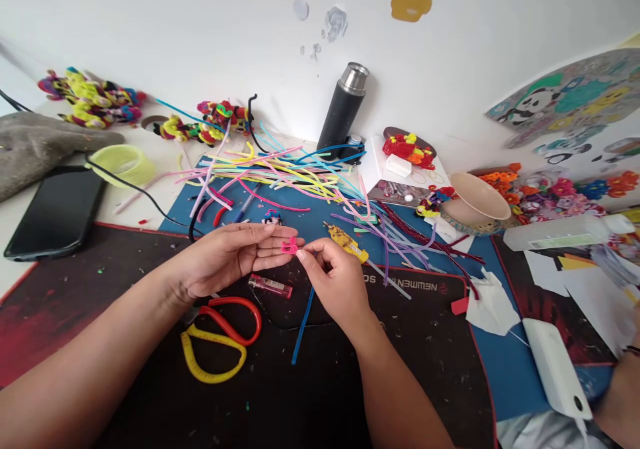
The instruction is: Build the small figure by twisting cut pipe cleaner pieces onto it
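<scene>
A small bright pink piece of bent pipe cleaner point(289, 245) lies over the fingers of my left hand point(235, 252). That hand is palm up with its fingers stretched out. My right hand point(340, 282) has thumb and forefinger pinched at the right end of the pink piece. Just beyond my left fingertips is a small doll figure point(273, 218) with blue and black on top, partly hidden. Below the hands lie a pink lighter point(271, 285), a blue pipe cleaner point(303, 329) and scissors point(223, 335) with red and yellow handles, their blades hidden under my left hand.
Many coloured pipe cleaners point(280, 172) are heaped behind the hands, near a yellow glue gun point(346, 243). A black thermos point(345, 109) stands by the wall. A phone point(55, 212) lies left; a bowl point(475, 202) and white power bank point(555, 365) are right, beside another person's arm point(620, 395).
</scene>
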Demonstrator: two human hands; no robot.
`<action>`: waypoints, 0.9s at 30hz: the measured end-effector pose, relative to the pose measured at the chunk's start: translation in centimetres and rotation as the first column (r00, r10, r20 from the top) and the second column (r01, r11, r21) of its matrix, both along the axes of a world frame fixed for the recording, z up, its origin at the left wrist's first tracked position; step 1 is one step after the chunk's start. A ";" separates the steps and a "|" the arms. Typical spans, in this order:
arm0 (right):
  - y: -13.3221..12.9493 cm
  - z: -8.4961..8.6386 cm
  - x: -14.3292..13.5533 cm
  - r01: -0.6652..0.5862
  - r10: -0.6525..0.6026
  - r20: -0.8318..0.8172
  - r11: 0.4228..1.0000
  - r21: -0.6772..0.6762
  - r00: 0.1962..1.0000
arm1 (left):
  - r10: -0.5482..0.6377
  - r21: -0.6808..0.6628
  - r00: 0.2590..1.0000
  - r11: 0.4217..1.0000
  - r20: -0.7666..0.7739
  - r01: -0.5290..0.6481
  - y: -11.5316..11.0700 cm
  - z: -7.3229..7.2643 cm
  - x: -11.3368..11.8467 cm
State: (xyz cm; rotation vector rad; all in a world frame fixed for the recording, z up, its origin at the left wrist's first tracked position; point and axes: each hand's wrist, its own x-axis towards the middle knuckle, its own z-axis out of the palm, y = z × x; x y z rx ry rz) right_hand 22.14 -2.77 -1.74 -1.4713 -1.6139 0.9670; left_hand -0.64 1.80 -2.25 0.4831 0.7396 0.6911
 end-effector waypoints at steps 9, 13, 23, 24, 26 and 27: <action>0.0 -0.5 0.0 0.031 -0.030 -0.048 0.999 0.021 0.998 | 0.009 -0.013 1.000 1.000 0.001 -0.009 0.0 0.1 0.1; 0.0 -0.4 0.0 0.020 -0.020 -0.037 1.000 0.021 0.999 | 0.006 -0.013 1.000 1.000 -0.007 -0.006 0.0 0.0 0.1; 0.0 -0.4 0.1 0.014 -0.014 -0.006 1.000 0.017 1.000 | -0.015 0.000 1.000 1.000 0.027 0.015 -0.1 -0.2 0.1; 0.0 -0.4 0.1 0.015 -0.015 -0.004 1.000 0.016 1.000 | -0.019 0.002 1.000 1.000 0.023 0.019 -0.1 -0.3 0.1; 0.0 -0.4 0.1 0.016 -0.016 0.001 1.000 0.011 1.000 | -0.026 0.002 1.000 1.000 0.016 0.026 -0.1 -0.4 0.0; 0.0 -0.4 0.1 0.016 -0.016 0.003 1.000 0.008 1.000 | -0.027 0.003 1.000 1.000 0.013 0.027 0.0 -0.4 0.0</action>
